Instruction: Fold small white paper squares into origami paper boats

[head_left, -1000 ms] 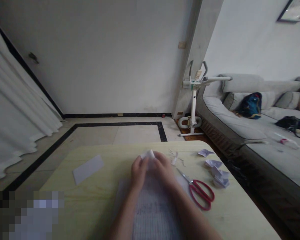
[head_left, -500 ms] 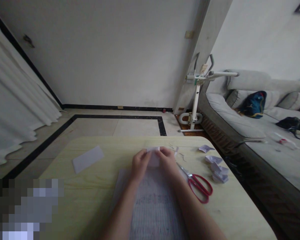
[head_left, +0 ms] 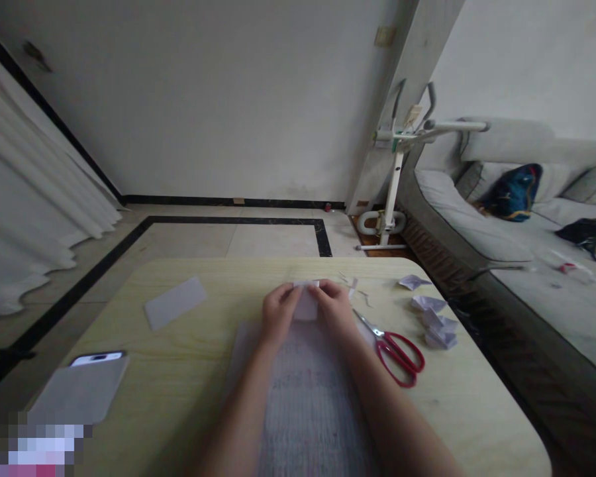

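Observation:
A small white piece of paper (head_left: pixel 306 307) stands between my two hands, just past the far end of a written-on ruled sheet (head_left: pixel 308 404). My left hand (head_left: pixel 280 311) pinches its left edge, and my right hand (head_left: pixel 334 306) pinches its right edge near the top. A narrow fold seems to run along the paper's upper edge. Red-handled scissors (head_left: pixel 395 351) lie beside my right forearm, their blades pointing toward my right hand. Thin paper scraps (head_left: pixel 353 287) are scattered beyond the scissors.
Several folded paper pieces (head_left: pixel 434 321) sit along the right side of the wooden table (head_left: pixel 179 371). A white paper rectangle (head_left: pixel 175 303) lies at the left. Nearer, a phone (head_left: pixel 97 358) rests on a grey flat object (head_left: pixel 79 394). A sofa (head_left: pixel 477 232) stands to the right.
The paper has come upright and flatter between my fingers, with both hands now at its upper edges. The view has tilted down, bringing the phone into sight.

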Action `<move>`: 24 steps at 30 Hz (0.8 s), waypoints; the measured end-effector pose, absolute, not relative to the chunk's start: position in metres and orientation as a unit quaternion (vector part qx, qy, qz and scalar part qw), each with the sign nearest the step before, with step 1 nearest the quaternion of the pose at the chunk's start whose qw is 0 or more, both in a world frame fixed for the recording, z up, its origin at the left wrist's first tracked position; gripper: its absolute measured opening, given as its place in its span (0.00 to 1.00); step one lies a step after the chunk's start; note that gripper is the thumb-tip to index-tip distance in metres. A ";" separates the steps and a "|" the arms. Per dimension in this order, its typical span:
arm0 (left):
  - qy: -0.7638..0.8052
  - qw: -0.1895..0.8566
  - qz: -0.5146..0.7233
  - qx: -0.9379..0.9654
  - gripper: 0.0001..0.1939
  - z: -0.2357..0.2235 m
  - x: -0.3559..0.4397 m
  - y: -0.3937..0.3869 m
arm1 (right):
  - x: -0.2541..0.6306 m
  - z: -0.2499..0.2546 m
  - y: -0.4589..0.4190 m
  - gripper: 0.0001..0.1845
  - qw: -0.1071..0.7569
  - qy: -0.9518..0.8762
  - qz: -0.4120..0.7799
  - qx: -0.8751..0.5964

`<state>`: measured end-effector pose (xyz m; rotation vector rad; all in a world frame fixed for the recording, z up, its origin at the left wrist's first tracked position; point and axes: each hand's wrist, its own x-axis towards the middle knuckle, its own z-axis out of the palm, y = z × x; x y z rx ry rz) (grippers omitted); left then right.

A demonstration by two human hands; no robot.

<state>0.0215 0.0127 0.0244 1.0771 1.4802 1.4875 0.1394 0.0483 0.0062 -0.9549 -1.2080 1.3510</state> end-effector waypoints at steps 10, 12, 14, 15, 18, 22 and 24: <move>0.573 0.392 0.579 0.427 0.13 0.024 0.021 0.011 | 0.138 0.009 0.048 0.11 0.522 -0.487 0.577 -0.397; 0.569 0.398 0.577 0.430 0.13 0.024 0.020 0.011 | 0.139 0.011 0.047 0.10 0.519 -0.491 0.577 -0.397; 0.569 0.396 0.575 0.434 0.13 0.023 0.020 0.011 | 0.140 0.013 0.047 0.10 0.513 -0.498 0.573 -0.401; 0.571 0.394 0.574 0.436 0.13 0.023 0.020 0.011 | 0.140 0.014 0.046 0.10 0.511 -0.502 0.570 -0.403; 0.572 0.397 0.573 0.432 0.14 0.023 0.020 0.011 | 0.140 0.014 0.046 0.10 0.511 -0.511 0.563 -0.400; 0.567 0.397 0.582 0.427 0.13 0.023 0.020 0.012 | 0.140 0.012 0.047 0.10 0.511 -0.504 0.573 -0.396; 0.571 0.391 0.582 0.427 0.13 0.023 0.020 0.012 | 0.140 0.010 0.047 0.10 0.508 -0.505 0.574 -0.397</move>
